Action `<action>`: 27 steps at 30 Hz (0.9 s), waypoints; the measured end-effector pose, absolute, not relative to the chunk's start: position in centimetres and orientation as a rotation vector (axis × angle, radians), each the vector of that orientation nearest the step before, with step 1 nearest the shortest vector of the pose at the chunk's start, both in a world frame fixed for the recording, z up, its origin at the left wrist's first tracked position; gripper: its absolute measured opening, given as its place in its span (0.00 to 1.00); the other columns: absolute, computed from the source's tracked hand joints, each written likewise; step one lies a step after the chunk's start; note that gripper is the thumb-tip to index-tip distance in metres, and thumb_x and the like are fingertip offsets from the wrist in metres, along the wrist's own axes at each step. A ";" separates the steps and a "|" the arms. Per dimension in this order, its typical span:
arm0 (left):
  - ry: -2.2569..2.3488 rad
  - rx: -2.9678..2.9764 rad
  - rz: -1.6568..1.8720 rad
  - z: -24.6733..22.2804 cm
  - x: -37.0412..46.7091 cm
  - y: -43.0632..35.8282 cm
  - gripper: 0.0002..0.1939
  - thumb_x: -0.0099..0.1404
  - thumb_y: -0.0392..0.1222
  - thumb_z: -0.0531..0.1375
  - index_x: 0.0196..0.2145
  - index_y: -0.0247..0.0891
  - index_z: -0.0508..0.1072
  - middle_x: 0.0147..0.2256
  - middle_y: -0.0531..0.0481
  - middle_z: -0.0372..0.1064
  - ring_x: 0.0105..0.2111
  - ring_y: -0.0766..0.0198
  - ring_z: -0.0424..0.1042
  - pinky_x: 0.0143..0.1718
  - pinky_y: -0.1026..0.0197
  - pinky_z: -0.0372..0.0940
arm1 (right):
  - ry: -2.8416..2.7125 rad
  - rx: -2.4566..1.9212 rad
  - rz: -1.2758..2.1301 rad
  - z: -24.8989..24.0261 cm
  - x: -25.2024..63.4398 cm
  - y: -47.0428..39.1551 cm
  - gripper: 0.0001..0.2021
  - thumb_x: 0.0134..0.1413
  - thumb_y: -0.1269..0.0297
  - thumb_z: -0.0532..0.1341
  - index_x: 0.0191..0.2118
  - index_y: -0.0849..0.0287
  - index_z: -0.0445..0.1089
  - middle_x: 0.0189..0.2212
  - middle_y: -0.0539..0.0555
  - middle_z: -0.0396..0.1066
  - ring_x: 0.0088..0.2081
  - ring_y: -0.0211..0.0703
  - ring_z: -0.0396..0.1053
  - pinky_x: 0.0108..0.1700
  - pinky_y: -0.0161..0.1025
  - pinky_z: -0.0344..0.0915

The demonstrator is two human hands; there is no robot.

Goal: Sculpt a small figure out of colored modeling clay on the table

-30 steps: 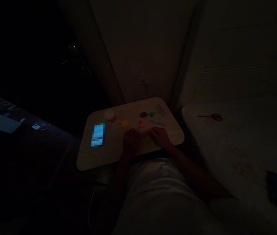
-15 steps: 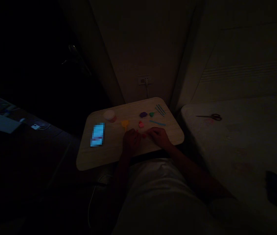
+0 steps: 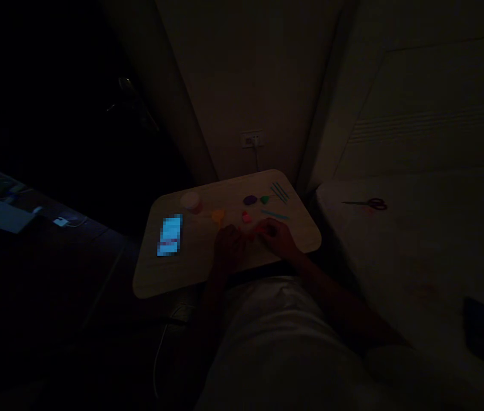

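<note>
In dim light, my left hand (image 3: 227, 246) is closed at the near edge of a small table, with a bit of red modelling clay showing at its fingertips. Opposite it, my right hand (image 3: 278, 235) pinches red modelling clay (image 3: 250, 233) between thumb and fingers. The clay's exact shape is too dark to make out. Just beyond my hands lies a pink-red lump (image 3: 247, 217). Farther back are a purple lump (image 3: 250, 200) and a green lump (image 3: 265, 200). A yellow-orange tool (image 3: 218, 216) lies by my left hand, a blue stick (image 3: 275, 214) beyond my right.
A lit phone (image 3: 170, 235) and a pale tub (image 3: 190, 201) are on the table's (image 3: 152, 279) left side. Several thin sticks (image 3: 279, 192) lie at the back right. Scissors (image 3: 366, 204) rest on the pale surface to the right. A wall socket (image 3: 251, 138) is behind.
My right hand has shifted slightly up, and more red clay shows between the two hands. My left hand stays nearly in place.
</note>
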State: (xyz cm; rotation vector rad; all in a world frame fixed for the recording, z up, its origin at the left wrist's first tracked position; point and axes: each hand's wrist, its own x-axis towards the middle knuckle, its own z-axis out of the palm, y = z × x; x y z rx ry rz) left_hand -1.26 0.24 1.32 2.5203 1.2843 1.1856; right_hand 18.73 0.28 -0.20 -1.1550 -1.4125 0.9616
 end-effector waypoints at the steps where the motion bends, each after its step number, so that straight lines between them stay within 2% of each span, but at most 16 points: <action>1: 1.288 2.517 1.187 1.4 -1.3 0.2 0.16 0.74 0.42 0.56 0.28 0.40 0.73 0.29 0.47 0.69 0.34 0.58 0.70 0.39 0.54 0.65 | -1.414 -1.147 0.945 -0.1 18.8 0.3 0.08 0.51 0.58 0.66 0.32 0.57 0.72 0.26 0.49 0.72 0.28 0.39 0.65 0.31 0.36 0.61; 6: 1.310 2.528 1.138 1.5 -1.3 0.2 0.16 0.74 0.42 0.55 0.28 0.40 0.72 0.29 0.48 0.68 0.32 0.59 0.69 0.37 0.55 0.65 | -1.438 -1.092 0.949 0.0 19.0 0.3 0.04 0.52 0.62 0.59 0.30 0.55 0.67 0.25 0.48 0.67 0.28 0.40 0.63 0.32 0.36 0.60; 10: 1.317 2.531 1.159 1.6 -1.2 0.2 0.16 0.74 0.41 0.55 0.27 0.40 0.71 0.29 0.47 0.68 0.33 0.58 0.69 0.38 0.54 0.65 | -1.481 -1.107 0.975 0.1 19.0 0.2 0.14 0.61 0.59 0.55 0.24 0.55 0.65 0.22 0.49 0.66 0.27 0.40 0.64 0.32 0.37 0.60; 13: 1.317 2.514 1.147 1.5 -1.2 0.2 0.16 0.74 0.41 0.55 0.27 0.40 0.71 0.29 0.48 0.68 0.33 0.59 0.69 0.38 0.55 0.65 | -1.516 -1.162 0.936 0.1 18.9 0.3 0.19 0.64 0.55 0.55 0.22 0.55 0.65 0.21 0.49 0.66 0.26 0.40 0.64 0.32 0.37 0.60; 18: 1.305 2.539 1.142 1.4 -1.3 0.3 0.17 0.75 0.42 0.55 0.27 0.40 0.71 0.29 0.48 0.67 0.33 0.59 0.69 0.37 0.55 0.65 | -1.503 -1.147 0.926 -0.1 18.9 0.5 0.13 0.61 0.57 0.59 0.30 0.57 0.75 0.28 0.52 0.76 0.31 0.42 0.71 0.38 0.38 0.65; 21: 1.288 2.537 1.155 1.5 -1.3 0.3 0.16 0.75 0.42 0.55 0.28 0.40 0.72 0.29 0.47 0.68 0.33 0.58 0.69 0.37 0.55 0.65 | -1.451 -1.123 0.934 -0.3 18.8 0.5 0.09 0.56 0.58 0.63 0.34 0.58 0.76 0.33 0.54 0.79 0.34 0.44 0.73 0.40 0.38 0.67; 24: 1.275 2.554 1.141 1.6 -1.1 0.1 0.13 0.74 0.44 0.57 0.32 0.40 0.75 0.32 0.46 0.71 0.35 0.57 0.71 0.40 0.54 0.66 | -1.426 -1.124 0.922 -0.4 18.7 0.5 0.09 0.54 0.57 0.64 0.35 0.57 0.76 0.33 0.54 0.79 0.34 0.44 0.73 0.39 0.38 0.68; 27: 1.251 2.588 1.106 1.6 -1.0 -0.1 0.10 0.73 0.45 0.59 0.36 0.40 0.77 0.34 0.45 0.73 0.38 0.55 0.72 0.43 0.52 0.67 | -1.403 -1.138 0.928 -0.1 18.7 0.4 0.11 0.56 0.54 0.64 0.32 0.57 0.76 0.31 0.54 0.78 0.34 0.44 0.72 0.39 0.39 0.67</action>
